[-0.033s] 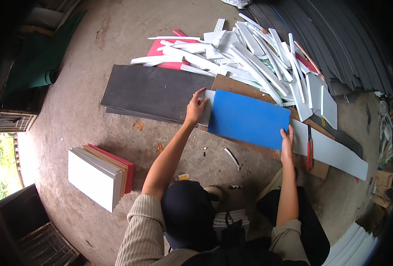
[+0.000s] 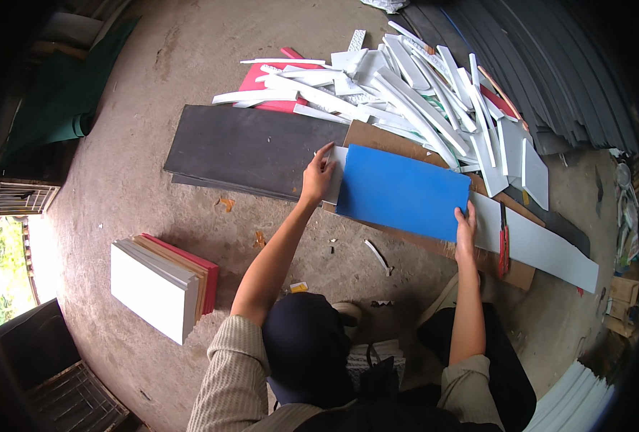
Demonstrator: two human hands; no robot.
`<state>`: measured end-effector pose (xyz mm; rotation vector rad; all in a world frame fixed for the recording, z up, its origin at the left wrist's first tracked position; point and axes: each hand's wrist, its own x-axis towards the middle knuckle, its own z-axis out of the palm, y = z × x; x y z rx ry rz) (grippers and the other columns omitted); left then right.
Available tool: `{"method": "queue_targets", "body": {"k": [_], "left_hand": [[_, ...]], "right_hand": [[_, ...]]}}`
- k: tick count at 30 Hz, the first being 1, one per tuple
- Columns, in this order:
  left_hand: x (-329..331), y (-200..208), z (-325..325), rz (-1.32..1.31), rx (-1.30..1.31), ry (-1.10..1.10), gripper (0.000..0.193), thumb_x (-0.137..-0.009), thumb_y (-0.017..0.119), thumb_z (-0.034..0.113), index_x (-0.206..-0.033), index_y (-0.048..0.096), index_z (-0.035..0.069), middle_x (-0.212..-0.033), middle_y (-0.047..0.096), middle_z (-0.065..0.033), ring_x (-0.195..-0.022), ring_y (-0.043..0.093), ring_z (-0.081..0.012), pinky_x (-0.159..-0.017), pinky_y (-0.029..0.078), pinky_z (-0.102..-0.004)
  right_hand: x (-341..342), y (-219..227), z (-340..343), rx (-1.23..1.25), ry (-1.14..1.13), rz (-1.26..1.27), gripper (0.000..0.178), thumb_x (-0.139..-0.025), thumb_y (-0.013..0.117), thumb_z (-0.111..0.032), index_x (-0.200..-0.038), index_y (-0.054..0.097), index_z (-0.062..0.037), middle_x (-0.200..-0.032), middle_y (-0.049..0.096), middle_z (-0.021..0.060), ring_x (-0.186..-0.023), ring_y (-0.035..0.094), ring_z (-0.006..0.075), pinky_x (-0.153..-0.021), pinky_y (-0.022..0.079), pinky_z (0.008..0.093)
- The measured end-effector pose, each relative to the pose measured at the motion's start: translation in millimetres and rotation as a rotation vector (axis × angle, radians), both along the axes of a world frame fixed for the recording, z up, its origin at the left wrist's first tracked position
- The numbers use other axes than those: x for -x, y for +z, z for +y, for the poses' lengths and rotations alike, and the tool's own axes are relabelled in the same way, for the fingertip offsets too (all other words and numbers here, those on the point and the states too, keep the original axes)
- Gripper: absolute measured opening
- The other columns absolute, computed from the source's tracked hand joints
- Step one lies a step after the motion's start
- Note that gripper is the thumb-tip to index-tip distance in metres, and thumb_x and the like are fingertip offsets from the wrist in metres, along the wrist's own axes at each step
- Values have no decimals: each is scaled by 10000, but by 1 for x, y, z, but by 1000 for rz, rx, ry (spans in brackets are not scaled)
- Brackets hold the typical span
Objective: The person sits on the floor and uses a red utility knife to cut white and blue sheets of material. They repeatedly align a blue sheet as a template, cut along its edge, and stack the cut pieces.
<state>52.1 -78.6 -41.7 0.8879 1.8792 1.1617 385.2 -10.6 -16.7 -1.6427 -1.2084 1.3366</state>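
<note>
Shifting by a hair toward my left, the blue sheet (image 2: 404, 191) now shows slightly more of the white strip (image 2: 550, 245) past its right end, and my right hand (image 2: 466, 232) has come along with that edge. I read this as a small adjustment in place, not a lift: the blue lies across the brown board (image 2: 510, 272) in front of me, its overlap on the white barely altered.

My right thumb and fingers meet the sheet's near right corner, little spread; I cannot tell whether they pinch it or just press. My left hand (image 2: 316, 180), hardly moved, has its fingers loosely curled, half open, at a pale end (image 2: 340, 158) jutting out left of the blue. Whether it grips that end I cannot tell, nor whether this and the white strip are one piece.

A red-handled tool (image 2: 504, 248) lies on the strip just beside my right hand. Dark sheets (image 2: 247, 151) lie to the left, with scraps (image 2: 420, 93) piled beyond.
</note>
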Motion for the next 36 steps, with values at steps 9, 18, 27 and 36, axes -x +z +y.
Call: {"method": "queue_targets", "body": {"k": [9, 18, 27, 36], "left_hand": [[18, -11, -22, 122, -175, -125, 416, -836, 554, 169, -1236, 457, 108, -1144, 511, -110, -850, 565, -190, -773, 447, -290], [33, 6, -21, 281, -160, -252, 464, -772, 613, 122, -1219, 488, 121, -1019, 472, -106, -779, 551, -196, -718, 460, -293], [44, 4, -17, 289, -169, -333, 473, -749, 631, 142, -1204, 513, 195, -974, 475, -82, -759, 517, -173, -723, 449, -292], [42, -2, -13, 301, -153, -332, 476, -761, 615, 142, -1220, 495, 179, -997, 478, -99, -795, 536, -202, -742, 448, -306]], "right_hand": [[26, -22, -5, -99, 35, -292, 447, -855, 504, -165, -1251, 380, 1, -1206, 450, 182, -1093, 455, 273, -916, 350, 349], [25, -43, -6, -314, 96, -706, 404, -786, 608, -168, -1155, 494, -50, -1009, 492, 174, -913, 530, 305, -813, 417, 398], [11, -54, 1, -243, 94, -377, 380, -751, 651, -117, -1092, 533, 0, -979, 579, 151, -873, 585, 224, -755, 464, 327], [6, -53, 2, -275, 91, -381, 378, -728, 673, -119, -1062, 553, 13, -920, 614, 120, -834, 595, 193, -739, 465, 305]]}}
